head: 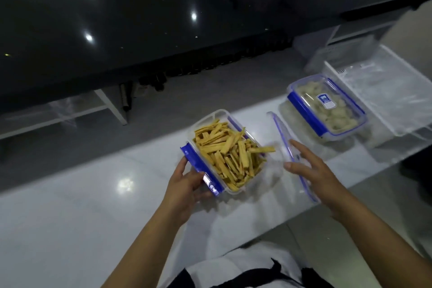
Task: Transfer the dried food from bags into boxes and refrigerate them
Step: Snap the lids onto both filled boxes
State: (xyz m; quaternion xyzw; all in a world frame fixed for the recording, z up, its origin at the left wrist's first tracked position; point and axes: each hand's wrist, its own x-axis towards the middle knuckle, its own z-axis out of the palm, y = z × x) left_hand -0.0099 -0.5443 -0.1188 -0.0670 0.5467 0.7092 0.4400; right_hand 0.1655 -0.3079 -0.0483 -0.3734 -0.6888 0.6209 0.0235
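Yellow dried food strips (230,154) fill a clear rectangular plastic box with blue side clasps (201,167) that stands uncovered on the white glossy counter (70,206), its long axis running from near-left to far-right; one strip pokes out over the right rim. The left hand (187,184) grips the box's near-left end, its fingers curled around the blue clasp there; the right hand (311,170) hovers just right of the box with fingers straight and spread, holding nothing, over a clear lid with a blue rim (289,147) that lies or leans on the counter between the two boxes, though whether the fingers touch it I cannot tell. The lid thus sits to the right of the uncovered box and directly under the right hand, so that hand is the nearer one for fetching it across; closing looks like the step at hand. Further right stands a second clear box with blue clasps (327,107), lid on, holding pale food; its lid carries a small blue-and-white label whose writing is too blurred to read; beyond it lies a crumpled clear plastic bag (385,91).
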